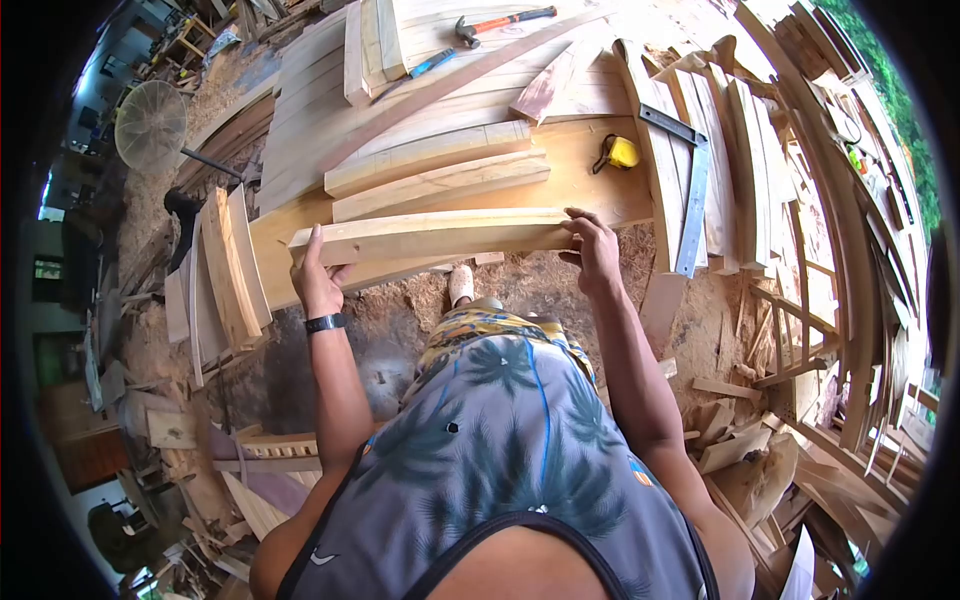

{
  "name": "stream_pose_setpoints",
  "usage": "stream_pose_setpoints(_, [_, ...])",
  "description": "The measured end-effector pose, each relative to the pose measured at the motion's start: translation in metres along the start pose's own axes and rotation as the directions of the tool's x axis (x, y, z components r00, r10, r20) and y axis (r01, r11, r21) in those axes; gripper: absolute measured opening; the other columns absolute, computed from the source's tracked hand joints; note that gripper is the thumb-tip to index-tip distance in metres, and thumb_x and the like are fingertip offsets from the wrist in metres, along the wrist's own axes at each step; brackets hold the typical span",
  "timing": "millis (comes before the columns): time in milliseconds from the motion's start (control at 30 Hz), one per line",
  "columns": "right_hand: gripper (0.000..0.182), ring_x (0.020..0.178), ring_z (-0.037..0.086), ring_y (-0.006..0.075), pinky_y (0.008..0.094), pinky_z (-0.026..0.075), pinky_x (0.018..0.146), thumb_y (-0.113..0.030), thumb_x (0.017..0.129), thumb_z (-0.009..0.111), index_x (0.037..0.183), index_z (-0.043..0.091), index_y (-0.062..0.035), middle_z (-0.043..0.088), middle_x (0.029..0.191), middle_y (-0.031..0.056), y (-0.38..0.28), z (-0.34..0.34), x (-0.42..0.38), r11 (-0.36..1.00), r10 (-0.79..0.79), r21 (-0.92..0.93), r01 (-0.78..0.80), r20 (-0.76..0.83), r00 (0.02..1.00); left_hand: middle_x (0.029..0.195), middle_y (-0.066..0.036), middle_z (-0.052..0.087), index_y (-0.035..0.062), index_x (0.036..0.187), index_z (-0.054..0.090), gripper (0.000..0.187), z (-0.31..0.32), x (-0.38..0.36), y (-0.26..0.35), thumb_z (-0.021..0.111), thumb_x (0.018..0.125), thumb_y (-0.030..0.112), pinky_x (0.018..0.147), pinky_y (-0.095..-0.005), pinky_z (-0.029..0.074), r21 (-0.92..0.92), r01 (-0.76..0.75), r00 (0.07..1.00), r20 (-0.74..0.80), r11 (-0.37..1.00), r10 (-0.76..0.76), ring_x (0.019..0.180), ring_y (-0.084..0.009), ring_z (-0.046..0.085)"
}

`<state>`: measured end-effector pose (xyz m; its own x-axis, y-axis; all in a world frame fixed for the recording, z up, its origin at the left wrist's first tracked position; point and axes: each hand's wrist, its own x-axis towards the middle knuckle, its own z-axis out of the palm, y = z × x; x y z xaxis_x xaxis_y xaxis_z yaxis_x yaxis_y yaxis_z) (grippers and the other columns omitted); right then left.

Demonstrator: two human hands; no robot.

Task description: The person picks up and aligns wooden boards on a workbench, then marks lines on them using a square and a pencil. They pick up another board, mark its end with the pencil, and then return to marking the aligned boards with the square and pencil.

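A pale wooden beam [440, 238] lies crosswise in front of me at the near edge of the workbench [615, 195]. My left hand [320, 272] grips its left end, thumb up along the side face and fingers beneath. At the right end, my right hand [594, 248] has its fingers curled over the top and thumb on the near side. Just beyond the beam, two similar wooden pieces [440, 183] rest side by side on the bench. A yellow tape measure [622, 152] sits to the right of them.
A claw hammer [505, 22] and a blue-handled tool [432, 63] lie on boards at the back. A metal try square [692, 190] rests on upright-stacked planks at right. A round fan [150, 125] stands at left. Offcuts and shavings [520, 285] cover the ground.
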<state>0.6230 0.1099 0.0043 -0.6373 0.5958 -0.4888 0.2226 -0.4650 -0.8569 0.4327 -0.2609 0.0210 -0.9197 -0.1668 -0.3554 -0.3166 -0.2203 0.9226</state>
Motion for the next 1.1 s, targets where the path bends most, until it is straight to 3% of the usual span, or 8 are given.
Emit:
stream_pose_setpoints(267, [0.038,0.074,0.067,0.0142,0.0297,0.055,0.068,-0.023,0.087,0.074,0.118,0.073,-0.0007,0.073,0.092,0.0087,-0.012,-0.002,0.008,0.980,-0.171,-0.105,0.171,0.012,0.985,0.123,-0.012,0.063,0.0107,0.136,0.047,0.066,-0.004,0.011,-0.005,0.084,0.085,0.030,0.061,-0.0368,0.062,0.088,-0.070,0.997,0.036,0.994,0.067,0.096,-0.0259,0.071])
stream_pose_setpoints(367, [0.041,0.070,0.067,0.0142,0.0303,0.056,0.066,-0.031,0.089,0.076,0.115,0.074,0.0006,0.074,0.091,0.0104,-0.022,-0.003,0.005,0.950,-0.231,-0.218,0.223,-0.011,0.973,0.111,-0.010,0.064,0.0101,0.126,0.051,0.057,-0.003,0.006,0.001,0.081,0.088,0.039,0.059,-0.0359,0.061,0.086,-0.114,0.993,0.023,0.990,0.112,0.086,-0.0215,0.069])
stream_pose_setpoints(500, [0.046,0.053,0.063,0.0139,0.0284,0.050,0.052,-0.041,0.095,0.071,0.095,0.075,0.0051,0.066,0.063,0.0082,-0.028,-0.008,0.014,0.760,-0.368,-0.597,0.257,-0.070,0.927,0.077,-0.005,0.056,0.0070,0.099,0.055,0.056,-0.001,0.003,0.010,0.075,0.087,0.058,0.047,-0.0310,0.055,0.307,-0.127,0.983,-0.087,0.943,0.161,0.060,-0.0146,0.057])
stream_pose_setpoints(700, [0.050,0.051,0.064,0.0154,0.0310,0.051,0.052,-0.045,0.094,0.072,0.089,0.075,0.0044,0.066,0.061,0.0097,-0.041,-0.006,0.017,0.788,-0.152,-0.611,0.077,-0.071,0.986,0.074,-0.005,0.055,0.0017,0.085,0.056,0.062,0.006,0.000,0.021,0.077,0.084,0.061,0.035,-0.0280,0.045,0.581,-0.138,0.945,-0.164,0.802,0.282,0.056,-0.0152,0.054])
stream_pose_setpoints(800, [0.044,0.062,0.068,0.0143,0.0296,0.054,0.057,-0.040,0.095,0.073,0.094,0.075,0.0037,0.071,0.073,0.0099,-0.038,-0.013,0.019,0.794,-0.223,-0.575,0.196,0.025,0.975,0.079,-0.008,0.060,0.0009,0.092,0.059,0.059,-0.009,0.006,0.017,0.076,0.087,0.057,0.044,-0.0295,0.052,0.558,-0.120,0.975,-0.090,0.821,0.203,0.061,-0.0165,0.059])
stream_pose_setpoints(900, [0.036,0.078,0.070,0.0137,0.0292,0.057,0.066,-0.031,0.096,0.074,0.105,0.075,0.0031,0.075,0.090,0.0096,-0.036,-0.020,0.018,0.827,-0.316,-0.461,0.322,0.093,0.944,0.088,-0.009,0.065,0.0023,0.101,0.062,0.049,-0.024,0.009,0.011,0.074,0.092,0.049,0.060,-0.0313,0.058,0.268,-0.116,0.989,0.116,0.956,0.088,0.070,-0.0184,0.065])
stream_pose_setpoints(933, [0.034,0.090,0.070,0.0144,0.0298,0.059,0.075,-0.025,0.095,0.075,0.116,0.072,0.0027,0.075,0.103,0.0101,-0.037,-0.023,0.019,0.875,-0.256,-0.396,0.279,0.112,0.960,0.093,-0.009,0.067,0.0034,0.106,0.064,0.045,-0.025,0.007,0.012,0.073,0.094,0.045,0.067,-0.0321,0.059,0.226,-0.085,0.987,0.152,0.970,0.051,0.077,-0.0195,0.068])
stream_pose_setpoints(1100, [0.037,0.095,0.070,0.0180,0.0299,0.060,0.080,-0.018,0.093,0.077,0.121,0.070,0.0037,0.073,0.112,0.0130,-0.015,-0.024,0.035,0.940,-0.262,-0.203,0.275,0.086,0.961,0.118,-0.010,0.069,0.0032,0.125,0.064,0.041,-0.041,0.032,-0.016,0.067,0.100,0.036,0.082,-0.0346,0.059,0.121,0.069,0.979,0.185,0.990,-0.090,0.100,-0.0230,0.070])
